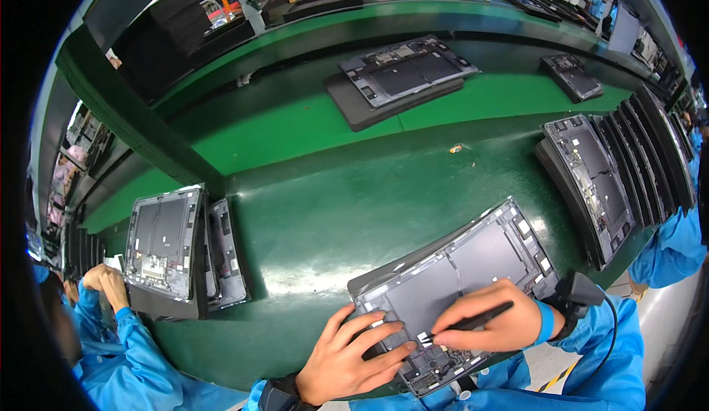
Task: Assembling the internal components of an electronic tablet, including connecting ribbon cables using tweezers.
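Observation:
An opened tablet [484,263] lies tilted in front of me, its grey inside and circuit board showing, on top of a dark pad. My left hand [354,359] rests spread over its lower left edge, fingers apart and touching the frame. Between the closed fingers of my right hand [491,319] is a slim black tool [484,319] that looks like tweezers. Its tip is down at the circuit board by a small white tag [424,338]. Part of the board is hidden under my right hand.
Opened tablets [591,182] stand in a leaning row at the right. Another stack [166,241] is at the left, beside a co-worker's hands [109,285]. On the green bench's far ledge lie an opened tablet [410,67] and a smaller device [572,77]. A dark post [133,108] rises at the left.

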Tool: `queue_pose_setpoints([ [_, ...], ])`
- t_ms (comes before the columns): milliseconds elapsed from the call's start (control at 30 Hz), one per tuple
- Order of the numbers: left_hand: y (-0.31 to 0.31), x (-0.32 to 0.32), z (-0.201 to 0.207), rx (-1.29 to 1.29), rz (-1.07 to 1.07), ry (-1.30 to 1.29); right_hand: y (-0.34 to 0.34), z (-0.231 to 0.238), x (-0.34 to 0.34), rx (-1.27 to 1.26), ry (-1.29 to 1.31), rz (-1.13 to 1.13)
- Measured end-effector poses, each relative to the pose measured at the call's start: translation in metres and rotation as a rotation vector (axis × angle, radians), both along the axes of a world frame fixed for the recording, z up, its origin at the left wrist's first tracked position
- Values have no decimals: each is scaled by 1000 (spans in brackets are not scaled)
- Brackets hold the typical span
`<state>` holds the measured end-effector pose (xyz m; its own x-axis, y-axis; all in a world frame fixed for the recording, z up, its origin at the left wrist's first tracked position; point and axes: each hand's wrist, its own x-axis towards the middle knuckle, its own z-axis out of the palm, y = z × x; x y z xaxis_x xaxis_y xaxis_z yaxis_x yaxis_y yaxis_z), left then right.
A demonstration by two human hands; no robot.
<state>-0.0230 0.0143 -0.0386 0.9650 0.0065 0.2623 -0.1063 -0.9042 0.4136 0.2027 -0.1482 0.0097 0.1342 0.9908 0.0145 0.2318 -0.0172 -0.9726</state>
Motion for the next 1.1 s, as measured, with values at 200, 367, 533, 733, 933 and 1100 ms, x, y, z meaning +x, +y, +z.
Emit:
queue_pose_setpoints([
  [200, 0, -1, -1, -20, -4, 1, 25, -21, 2, -33, -12, 120],
  [367, 0, -2, -2, -37, -12, 6, 20, -20, 1, 147, -143, 220],
  [533, 0, -2, -1, -46, -11, 8, 18, -25, -5, 322, -374, 196],
  [733, 1, -1, -1, -48, -17, -2, 21, -25, -3, 346, -381, 206],
  [933, 0, -2, -3, -67, -16, -8, 15, -21, -2, 319, -583, 355],
  [1100, 1, -2, -1, -67, -21, 1, 15, -16, -3, 291, -672, 406],
])
